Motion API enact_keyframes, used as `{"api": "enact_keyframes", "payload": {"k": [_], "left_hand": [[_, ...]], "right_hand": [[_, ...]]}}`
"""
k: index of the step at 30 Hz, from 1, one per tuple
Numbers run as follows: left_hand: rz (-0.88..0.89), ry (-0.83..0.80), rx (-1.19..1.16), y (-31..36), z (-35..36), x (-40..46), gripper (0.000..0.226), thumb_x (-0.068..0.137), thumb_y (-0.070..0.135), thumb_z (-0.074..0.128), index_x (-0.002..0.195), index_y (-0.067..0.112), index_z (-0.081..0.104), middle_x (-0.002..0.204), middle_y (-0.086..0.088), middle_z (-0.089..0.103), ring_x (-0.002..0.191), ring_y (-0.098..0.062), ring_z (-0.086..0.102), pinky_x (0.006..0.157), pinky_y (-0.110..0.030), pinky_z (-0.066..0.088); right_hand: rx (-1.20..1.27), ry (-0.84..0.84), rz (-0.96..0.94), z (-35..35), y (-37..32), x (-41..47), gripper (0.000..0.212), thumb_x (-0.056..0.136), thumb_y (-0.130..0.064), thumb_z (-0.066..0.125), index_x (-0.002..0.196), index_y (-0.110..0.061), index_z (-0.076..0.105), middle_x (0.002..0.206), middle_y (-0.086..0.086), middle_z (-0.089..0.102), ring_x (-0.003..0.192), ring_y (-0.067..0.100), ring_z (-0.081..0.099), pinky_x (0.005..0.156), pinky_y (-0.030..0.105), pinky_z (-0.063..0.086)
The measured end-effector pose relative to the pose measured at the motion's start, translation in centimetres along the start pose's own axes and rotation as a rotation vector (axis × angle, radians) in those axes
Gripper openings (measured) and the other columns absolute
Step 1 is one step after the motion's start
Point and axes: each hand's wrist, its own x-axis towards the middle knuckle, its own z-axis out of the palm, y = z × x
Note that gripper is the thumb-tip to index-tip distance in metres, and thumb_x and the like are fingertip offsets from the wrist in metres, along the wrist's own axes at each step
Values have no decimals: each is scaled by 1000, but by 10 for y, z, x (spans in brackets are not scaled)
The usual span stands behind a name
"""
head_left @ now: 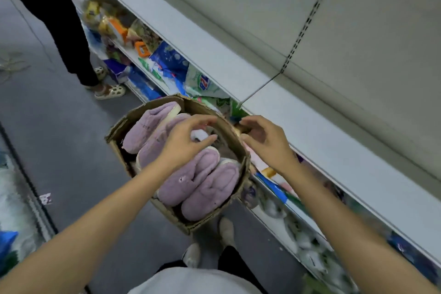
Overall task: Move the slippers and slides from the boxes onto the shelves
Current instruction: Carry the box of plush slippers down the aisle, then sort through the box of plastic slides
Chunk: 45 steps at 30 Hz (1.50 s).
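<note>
Lilac plush slippers (pixel 191 174) fill a cardboard box (pixel 124 124) at frame centre, below a bare white shelf (pixel 238 62); left hand (pixel 188 141) hovers above them, fingers curled, gripping nothing; right hand (pixel 265 141) pinches the box rim; they look soft and light, best grasped mid-body.

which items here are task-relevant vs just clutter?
Job:
- purple slippers, several, in the box
- cardboard box on the floor
- empty white shelf, likely where they go
- left hand over the slippers, open
- right hand at the box rim, grip unclear

Lying about:
- packaged goods on the lower shelf
- another person's legs
- scrap on the floor
</note>
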Motion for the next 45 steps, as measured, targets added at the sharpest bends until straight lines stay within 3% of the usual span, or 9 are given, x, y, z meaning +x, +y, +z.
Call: {"api": "enact_keyframes", "payload": {"k": [8, 17, 23, 29, 35, 37, 40, 45], "left_hand": [[215, -323, -91, 86, 95, -20, 37, 83, 20, 77, 118, 21, 69, 115, 12, 70, 109, -7, 65, 97, -33, 52], [483, -672, -100, 208, 250, -111, 34, 82, 23, 73, 116, 26, 69, 115, 17, 69, 110, -3, 63, 96, -27, 49], [610, -828, -158, 282, 359, -211, 36, 85, 21, 76, 119, 29, 68, 119, 19, 67, 115, -4, 61, 101, -30, 48], [727, -1004, -231, 357, 466, -324, 34, 86, 28, 74, 119, 31, 67, 121, 18, 65, 116, -7, 60, 99, -37, 50], [809, -1158, -306, 418, 553, -420, 33, 86, 25, 75, 118, 27, 68, 118, 18, 66, 111, -5, 61, 96, -33, 50], [834, -1217, -318, 435, 584, -447, 35, 83, 24, 76, 117, 25, 69, 117, 16, 67, 109, -5, 62, 96, -33, 50], [849, -1319, -334, 459, 631, -489, 37, 81, 33, 73, 117, 26, 70, 115, 15, 68, 109, -8, 63, 96, -33, 50], [899, -1465, -378, 500, 723, -567, 32, 82, 23, 78, 113, 25, 72, 112, 15, 69, 106, -8, 64, 95, -32, 50]], "right_hand": [[-44, 367, 203, -72, -23, -164, 33, 86, -22, 74, 118, -19, 65, 118, -9, 67, 113, 11, 63, 100, 44, 50], [-169, 685, 412, -141, -34, -377, 42, 89, -33, 70, 128, -24, 59, 128, -13, 61, 119, -1, 55, 104, 25, 44], [-222, 906, 492, -181, -42, -537, 39, 92, -25, 69, 129, -22, 60, 130, -14, 60, 122, 0, 55, 100, 15, 42], [-302, 1102, 579, -214, -56, -694, 36, 92, -23, 70, 126, -19, 62, 124, -10, 62, 118, 4, 57, 102, 21, 44], [-318, 1294, 692, -234, -58, -817, 34, 91, -34, 66, 123, -21, 63, 124, -10, 63, 118, 5, 59, 103, 29, 46], [-305, 1352, 726, -241, -56, -855, 35, 91, -37, 66, 123, -24, 62, 124, -10, 64, 118, 6, 60, 104, 29, 46], [-323, 1427, 795, -253, -50, -914, 38, 89, -26, 73, 125, -18, 63, 124, -9, 65, 118, 4, 59, 104, 27, 46], [-332, 1538, 896, -275, -42, -1015, 36, 90, -26, 71, 124, -20, 63, 125, -10, 65, 120, 4, 58, 105, 27, 45]]}}
